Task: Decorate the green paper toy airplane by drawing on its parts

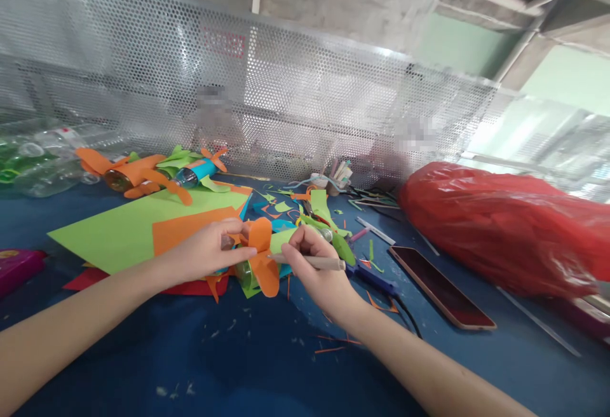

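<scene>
The orange propeller is upright over the middle of the blue table, pinched at its left side by the thumb and fingers of the left hand. The right hand grips a pen, tip at the propeller's centre. Green paper lies left, bottles far left, a phone right, a red bag far right.

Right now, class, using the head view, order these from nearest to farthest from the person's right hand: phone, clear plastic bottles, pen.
1. Pen: nearest, held in the right hand.
2. Phone: lying on the table to that hand's right.
3. Clear plastic bottles: farthest, at the picture's far left.
</scene>
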`<state>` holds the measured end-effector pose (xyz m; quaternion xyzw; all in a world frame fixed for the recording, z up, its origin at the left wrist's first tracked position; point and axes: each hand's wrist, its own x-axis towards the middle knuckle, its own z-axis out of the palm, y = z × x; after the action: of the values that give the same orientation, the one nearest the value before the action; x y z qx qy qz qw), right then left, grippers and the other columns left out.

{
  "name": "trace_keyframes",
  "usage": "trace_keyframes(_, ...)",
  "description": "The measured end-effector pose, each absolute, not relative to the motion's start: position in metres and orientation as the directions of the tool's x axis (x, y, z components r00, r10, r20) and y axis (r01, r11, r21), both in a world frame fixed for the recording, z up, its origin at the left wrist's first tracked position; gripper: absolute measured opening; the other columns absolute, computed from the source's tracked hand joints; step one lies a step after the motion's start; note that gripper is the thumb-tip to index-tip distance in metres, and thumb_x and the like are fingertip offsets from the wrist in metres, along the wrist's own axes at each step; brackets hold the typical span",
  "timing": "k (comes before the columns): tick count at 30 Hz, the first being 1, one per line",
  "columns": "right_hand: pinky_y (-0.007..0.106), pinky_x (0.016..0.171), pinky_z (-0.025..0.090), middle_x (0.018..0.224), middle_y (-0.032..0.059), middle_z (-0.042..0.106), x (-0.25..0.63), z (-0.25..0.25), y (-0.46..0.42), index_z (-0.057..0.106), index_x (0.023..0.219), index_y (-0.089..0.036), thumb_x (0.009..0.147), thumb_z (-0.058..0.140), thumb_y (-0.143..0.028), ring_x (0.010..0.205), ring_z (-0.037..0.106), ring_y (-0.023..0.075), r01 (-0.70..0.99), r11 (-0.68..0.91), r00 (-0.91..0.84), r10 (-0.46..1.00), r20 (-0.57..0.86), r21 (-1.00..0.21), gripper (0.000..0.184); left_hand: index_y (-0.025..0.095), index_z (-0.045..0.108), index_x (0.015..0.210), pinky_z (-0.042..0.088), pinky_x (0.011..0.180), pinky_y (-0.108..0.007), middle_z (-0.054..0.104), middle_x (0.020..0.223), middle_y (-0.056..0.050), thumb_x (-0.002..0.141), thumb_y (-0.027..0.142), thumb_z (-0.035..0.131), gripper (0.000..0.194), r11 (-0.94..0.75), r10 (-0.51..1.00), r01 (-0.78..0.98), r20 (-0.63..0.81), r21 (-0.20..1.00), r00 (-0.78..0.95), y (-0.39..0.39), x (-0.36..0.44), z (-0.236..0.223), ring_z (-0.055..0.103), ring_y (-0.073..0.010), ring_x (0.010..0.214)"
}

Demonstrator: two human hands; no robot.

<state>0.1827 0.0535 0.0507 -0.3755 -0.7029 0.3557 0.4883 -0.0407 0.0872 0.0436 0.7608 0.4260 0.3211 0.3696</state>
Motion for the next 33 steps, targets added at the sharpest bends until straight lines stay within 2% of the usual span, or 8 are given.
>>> trace_keyframes(2, 0.027, 0.054, 0.035, 0.062, -0.0067, 0.044, 0.182, 0.0511, 0.0539, 0.046, 0.072, -0.025, 0.088, 0.065, -0.037, 0.055, 0.038, 0.0117, 0.163, 0.456, -0.233, 0.879, 0.415, -0.875, 0.027, 0.023, 0.069, 0.101, 0.055, 0.076, -0.036, 0.072, 0.11, -0.007, 0.083, 0.05, 0.067, 0.033, -0.389, 0.863, 0.369, 0.194, 0.844, 0.466, 0.0857, -0.0406, 0.0443, 0.069, -0.0235, 0.087)
trace_keyframes(6, 0.027, 0.054, 0.035, 0.061, -0.0067, 0.044, 0.1823, 0.0511, 0.0531, 0.046, 0.07, -0.025, 0.087, 0.066, -0.037, 0.055, 0.038, 0.0115, 0.161, 0.446, -0.239, 0.883, 0.404, -0.88, 0.029, 0.024, 0.068, 0.102, 0.053, 0.067, -0.031, 0.073, 0.107, -0.005, 0.085, 0.045, 0.068, 0.028, -0.385, 0.845, 0.349, 0.175, 0.855, 0.505, 0.0841, -0.0409, 0.0433, 0.069, -0.0216, 0.082)
trace_keyframes(10, 0.027, 0.053, 0.034, 0.059, -0.0064, 0.045, 0.1834, 0.0497, 0.0531, 0.045, 0.069, -0.025, 0.087, 0.066, -0.036, 0.054, 0.039, 0.0118, 0.186, 0.449, -0.24, 0.883, 0.403, -0.874, 0.029, 0.024, 0.068, 0.113, 0.054, 0.075, -0.033, 0.072, 0.119, -0.007, 0.088, 0.044, 0.066, 0.032, -0.395, 0.831, 0.337, 0.175, 0.855, 0.528, 0.0846, -0.0421, 0.0422, 0.069, -0.0228, 0.089)
trace_keyframes(16, 0.026, 0.052, 0.032, 0.058, -0.007, 0.044, 0.1816, 0.0483, 0.0545, 0.045, 0.069, -0.025, 0.086, 0.065, -0.036, 0.053, 0.038, 0.0114, 0.181, 0.438, -0.247, 0.887, 0.39, -0.881, 0.029, 0.023, 0.068, 0.11, 0.049, 0.067, -0.03, 0.069, 0.11, -0.004, 0.088, 0.04, 0.064, 0.028, -0.43, 0.817, 0.376, 0.177, 0.821, 0.548, 0.086, -0.0424, 0.041, 0.062, -0.0181, 0.078)
trace_keyframes(21, 0.026, 0.051, 0.032, 0.056, -0.0073, 0.046, 0.1807, 0.0495, 0.0538, 0.046, 0.068, -0.025, 0.085, 0.064, -0.035, 0.052, 0.039, 0.0109, 0.173, 0.421, -0.249, 0.893, 0.374, -0.89, 0.027, 0.021, 0.065, 0.108, 0.044, 0.06, -0.028, 0.067, 0.102, -0.003, 0.087, 0.045, 0.064, 0.032, -0.463, 0.814, 0.401, 0.2, 0.791, 0.545, 0.0861, -0.0422, 0.043, 0.051, -0.0129, 0.063)
trace_keyframes(33, 0.026, 0.052, 0.032, 0.059, -0.006, 0.05, 0.1776, 0.0467, 0.0544, 0.048, 0.071, -0.024, 0.086, 0.066, -0.035, 0.052, 0.041, 0.0107, 0.161, 0.402, -0.305, 0.889, 0.342, -0.901, 0.026, 0.022, 0.066, 0.103, 0.038, 0.056, -0.027, 0.065, 0.096, -0.001, 0.085, 0.041, 0.065, 0.027, -0.482, 0.816, 0.416, 0.222, 0.771, 0.534, 0.083, -0.0405, 0.0477, 0.046, -0.0121, 0.062)
